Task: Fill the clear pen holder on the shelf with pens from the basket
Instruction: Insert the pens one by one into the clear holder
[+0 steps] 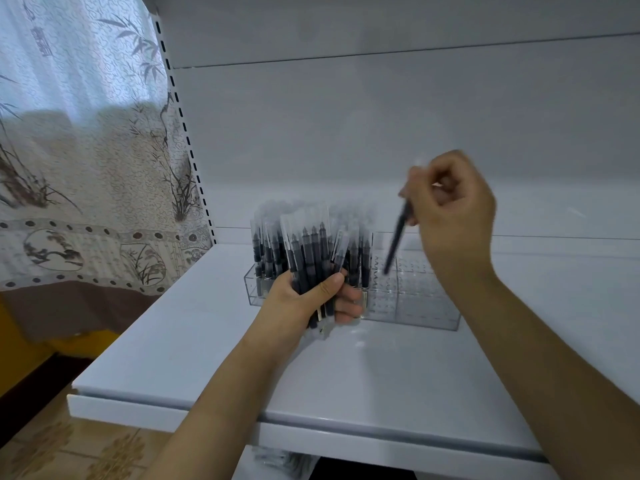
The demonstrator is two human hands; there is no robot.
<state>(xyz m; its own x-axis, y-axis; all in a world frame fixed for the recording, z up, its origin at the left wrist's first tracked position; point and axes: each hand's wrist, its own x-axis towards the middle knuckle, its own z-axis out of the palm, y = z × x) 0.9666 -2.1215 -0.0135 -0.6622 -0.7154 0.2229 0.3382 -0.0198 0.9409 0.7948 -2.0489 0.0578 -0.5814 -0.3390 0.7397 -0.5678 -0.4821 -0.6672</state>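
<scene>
- The left hand [313,296] grips a spare bundle of pens [308,258], keeping stock close.
- The right hand [450,202] pinches one pen [396,242], tip down over the holder's [415,299] unfilled right side.
- The holder stands on the shelf [207,341], its left side packed.

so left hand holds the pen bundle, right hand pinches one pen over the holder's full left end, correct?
Not quite. In the head view the right hand pinches one pen over the holder's empty right part; the filled end is the left. Left hand does hold the bundle.
</scene>
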